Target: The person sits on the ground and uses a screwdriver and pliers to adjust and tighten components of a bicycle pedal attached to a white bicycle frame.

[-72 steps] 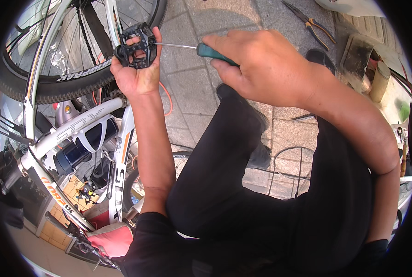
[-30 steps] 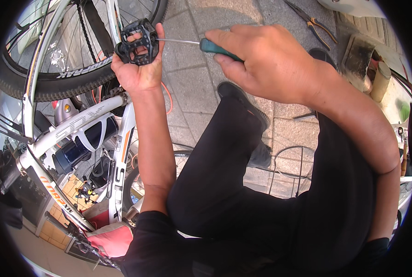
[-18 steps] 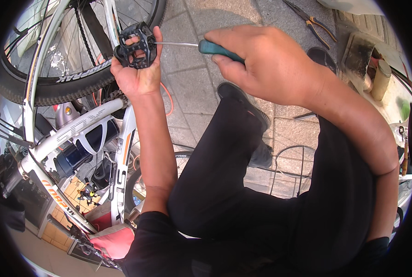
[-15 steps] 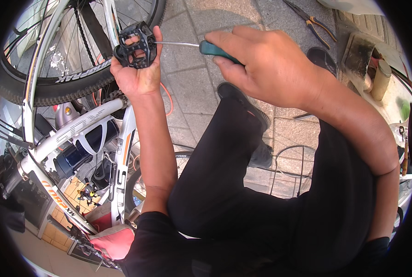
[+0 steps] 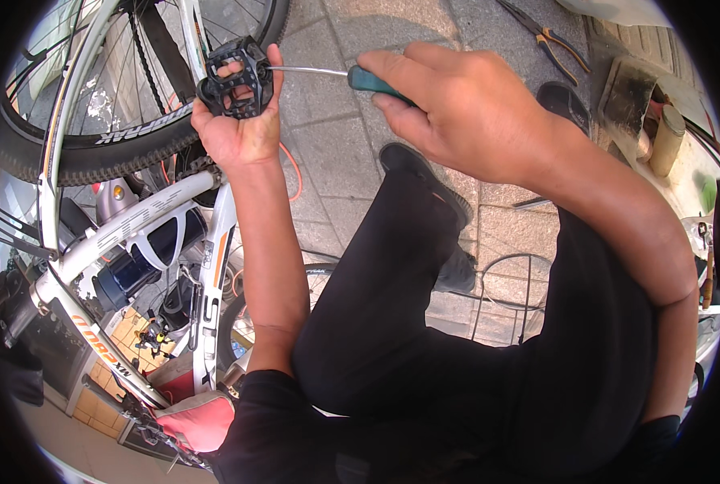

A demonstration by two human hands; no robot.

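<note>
My left hand (image 5: 243, 139) grips a black bicycle pedal (image 5: 251, 81), its fingers showing through the gaps in the cage. In my right hand (image 5: 477, 113) is a screwdriver with a green handle (image 5: 368, 83), wrapped by the thumb and fingers. The thin metal shaft (image 5: 307, 70) points left, and its tip meets the right side of the pedal. What exactly the tip bears on is too small to tell. Right beside the pedal stands a white bicycle frame (image 5: 134, 218) with its wheels up; the knobbly black tyre (image 5: 78, 161) is just left of my left hand.
Long-nosed pliers (image 5: 549, 44) with orange and black handles lie on the paving at the far right. A cylindrical container (image 5: 666, 141) stands among clutter at the right. A dark blue bottle (image 5: 122, 282) sits in the frame's cage. An orange cord (image 5: 295, 173) runs along the ground.
The screwdriver has shifted very slightly, its shaft now tilting a little higher at the pedal end. Both hands keep their grips and nearly the same places.
</note>
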